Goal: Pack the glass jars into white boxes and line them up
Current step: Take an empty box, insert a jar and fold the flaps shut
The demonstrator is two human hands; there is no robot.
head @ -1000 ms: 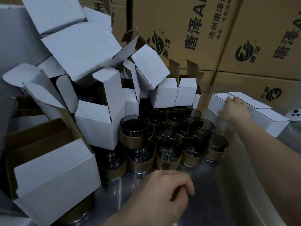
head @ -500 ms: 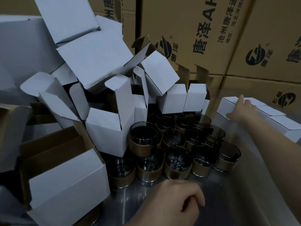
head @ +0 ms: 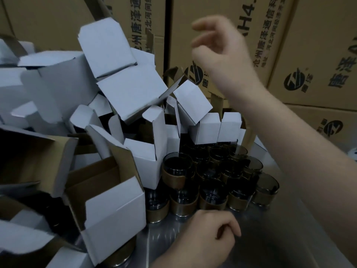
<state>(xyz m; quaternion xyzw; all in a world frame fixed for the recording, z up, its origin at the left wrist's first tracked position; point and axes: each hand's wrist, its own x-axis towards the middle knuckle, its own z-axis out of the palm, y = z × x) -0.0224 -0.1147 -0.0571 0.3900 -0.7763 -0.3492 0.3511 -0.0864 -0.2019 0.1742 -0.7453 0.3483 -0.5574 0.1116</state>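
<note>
Several dark glass jars (head: 212, 182) with tan bands stand clustered on the metal table (head: 270, 238). A heap of white boxes (head: 123, 89), most with flaps open, is piled at the left and centre. Two closed white boxes (head: 218, 128) stand side by side behind the jars. My right hand (head: 220, 53) is raised in the air above the jars, fingers loosely spread and holding nothing. My left hand (head: 210, 235) rests near the front of the table just before the nearest jars, fingers curled with nothing in them.
Large brown cartons (head: 313, 51) with printed lettering form a wall at the back and right. An open white box with a brown inside (head: 108, 206) lies tilted at the lower left over a jar. A small white object (head: 354, 153) peeks behind my right forearm.
My right hand has left the packed white boxes at the right and swung up and leftward into the air. The view has shifted, hiding those boxes. My left hand stays put.
</note>
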